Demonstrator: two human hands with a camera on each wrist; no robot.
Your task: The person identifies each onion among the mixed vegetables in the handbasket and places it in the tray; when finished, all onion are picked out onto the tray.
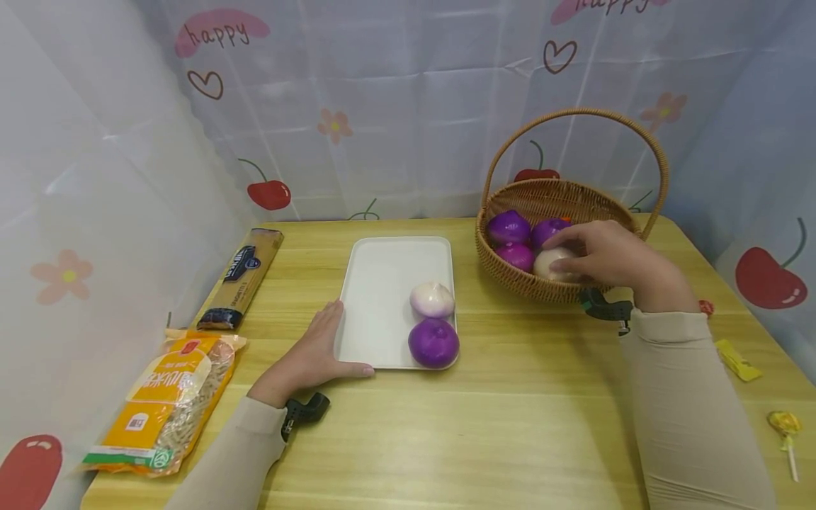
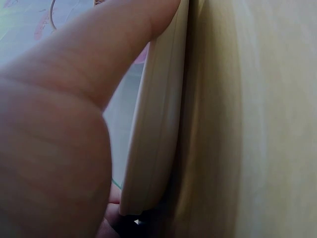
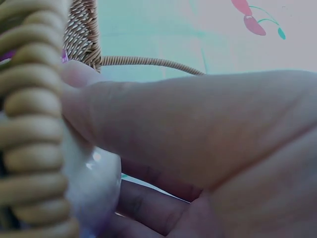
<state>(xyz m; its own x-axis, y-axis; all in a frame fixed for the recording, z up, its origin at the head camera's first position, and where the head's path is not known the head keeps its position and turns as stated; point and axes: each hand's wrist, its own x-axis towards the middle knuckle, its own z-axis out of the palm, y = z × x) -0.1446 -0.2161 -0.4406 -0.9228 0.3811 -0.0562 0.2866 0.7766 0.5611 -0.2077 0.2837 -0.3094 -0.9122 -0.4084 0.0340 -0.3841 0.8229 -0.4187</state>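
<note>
While an orange bag of dried noodles [image 1: 167,400] and a dark flat pasta box [image 1: 242,277] are lying at the left edge of the wooden counter [image 1: 510,418], the left hand [image 1: 310,358] is resting flat, its grip relaxed and straight-fingered, against the near left corner of the white rectangular plastic tray [image 1: 382,297], which is carrying a white onion [image 1: 432,299] and a purple onion [image 1: 433,342]. Farther right, the right hand [image 1: 605,255] is reaching into the woven wicker basket [image 1: 561,198], its grip curling around a pale onion [image 1: 551,262] beside three purple ones.
</note>
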